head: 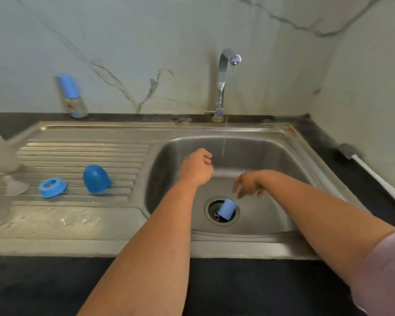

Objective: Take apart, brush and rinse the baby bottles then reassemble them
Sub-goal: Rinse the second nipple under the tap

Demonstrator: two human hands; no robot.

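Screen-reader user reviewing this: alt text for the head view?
Two bare arms reach into a steel sink under a thin tap stream: left hand fisted, right hand loose above a blue cap lying in the drain. A blue dome cap and blue ring sit on the drainboard.

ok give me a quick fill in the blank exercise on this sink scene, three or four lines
1. A thin stream of water runs from the ____ into the sink basin.
2. The pale blue cap lies over the basin's ____.
3. The blue dome cap and blue ring sit on the ridged ____.
4. The bottle brush lies on the counter to the ____ of the basin.

Missing words: tap; drain; drainboard; right
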